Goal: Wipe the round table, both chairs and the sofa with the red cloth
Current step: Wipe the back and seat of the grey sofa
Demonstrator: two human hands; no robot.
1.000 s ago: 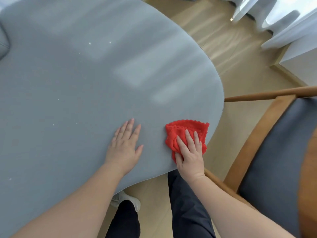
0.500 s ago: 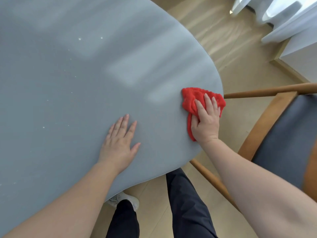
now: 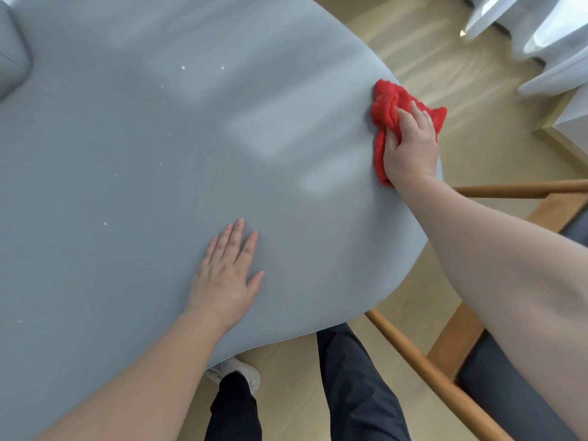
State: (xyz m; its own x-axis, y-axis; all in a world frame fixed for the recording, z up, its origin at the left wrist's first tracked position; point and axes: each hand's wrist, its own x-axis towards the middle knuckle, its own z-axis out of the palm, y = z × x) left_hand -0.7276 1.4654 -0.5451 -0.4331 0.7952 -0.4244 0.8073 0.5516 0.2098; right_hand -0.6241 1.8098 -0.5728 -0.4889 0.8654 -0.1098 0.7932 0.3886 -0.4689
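Observation:
The round grey table (image 3: pixel 159 154) fills most of the head view, with small white specks on its middle. A bunched red cloth (image 3: pixel 389 105) lies at the table's right edge, partly hanging over it. My right hand (image 3: pixel 410 148) presses on the cloth with fingers laid over it, thumb at its left side. My left hand (image 3: pixel 227 270) rests flat on the table near the front edge, fingers straight. A wooden chair (image 3: pixel 423 361) with a dark grey seat stands at the lower right, under my right arm.
A grey cushion corner (image 3: pixel 9 55), perhaps the sofa, shows at the top left. White curtains (image 3: pixel 547 36) hang at the top right above the wooden floor (image 3: pixel 477 122). My legs and a white shoe (image 3: pixel 241 374) stand below the table's front edge.
My right hand has slid the red cloth along the table's right edge, away from me, from near the front to farther up. The left hand has stayed flat in place.

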